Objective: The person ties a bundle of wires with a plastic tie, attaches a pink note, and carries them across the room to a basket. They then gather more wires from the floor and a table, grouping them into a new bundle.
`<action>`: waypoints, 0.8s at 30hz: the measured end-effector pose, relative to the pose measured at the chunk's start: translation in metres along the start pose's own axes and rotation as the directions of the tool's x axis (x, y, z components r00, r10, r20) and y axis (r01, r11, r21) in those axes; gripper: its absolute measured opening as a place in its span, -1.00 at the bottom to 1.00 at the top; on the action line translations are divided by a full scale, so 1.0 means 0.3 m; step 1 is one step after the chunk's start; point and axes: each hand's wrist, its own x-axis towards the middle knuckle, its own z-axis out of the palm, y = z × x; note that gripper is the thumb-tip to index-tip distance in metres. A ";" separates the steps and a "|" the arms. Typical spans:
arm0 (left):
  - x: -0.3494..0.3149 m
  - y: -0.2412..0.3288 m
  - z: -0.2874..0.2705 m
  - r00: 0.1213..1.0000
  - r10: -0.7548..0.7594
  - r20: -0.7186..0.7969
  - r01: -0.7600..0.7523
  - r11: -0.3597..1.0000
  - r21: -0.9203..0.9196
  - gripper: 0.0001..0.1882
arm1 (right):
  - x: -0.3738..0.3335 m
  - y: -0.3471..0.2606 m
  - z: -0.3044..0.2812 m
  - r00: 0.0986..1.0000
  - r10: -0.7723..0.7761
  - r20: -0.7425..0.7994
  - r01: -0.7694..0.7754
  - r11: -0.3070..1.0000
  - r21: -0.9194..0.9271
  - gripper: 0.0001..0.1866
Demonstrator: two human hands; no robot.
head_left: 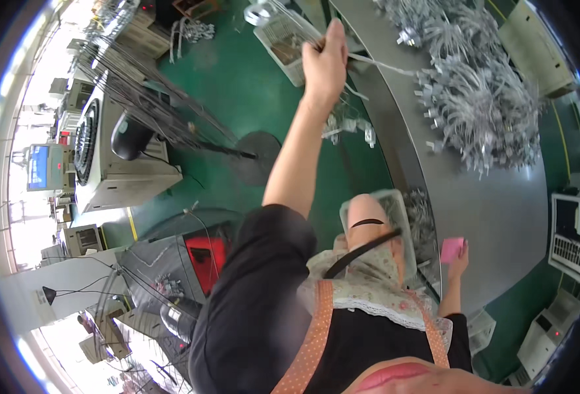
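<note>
My left hand (324, 65) is stretched far forward, closed around thin whitish cables (382, 64). The cables run out past both sides of the fist. Below that hand, more cable ends with pale connectors (352, 126) hang beside the table edge. My right hand (459, 262) is at the near edge of the grey metal table (480, 210), its fingers closed on a flat pink square (452, 249). Whether the square is paper or cloth I cannot tell. A large heap of bundled grey-white cables (477, 108) lies on the far part of the table.
A white plastic basket (296, 75) stands beyond my left hand. A bin of cables (421, 223) sits beside my knee, under the table edge. To the left are a fan with a round base (257, 157), a white cabinet (129, 177) and a red tray (202, 262).
</note>
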 end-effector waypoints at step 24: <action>1.313 -0.394 -0.831 0.831 -0.110 -0.546 0.185 0.979 0.085 -0.46 | 1.039 -1.326 1.507 0.824 -0.241 0.512 0.273 0.962 0.014 -0.80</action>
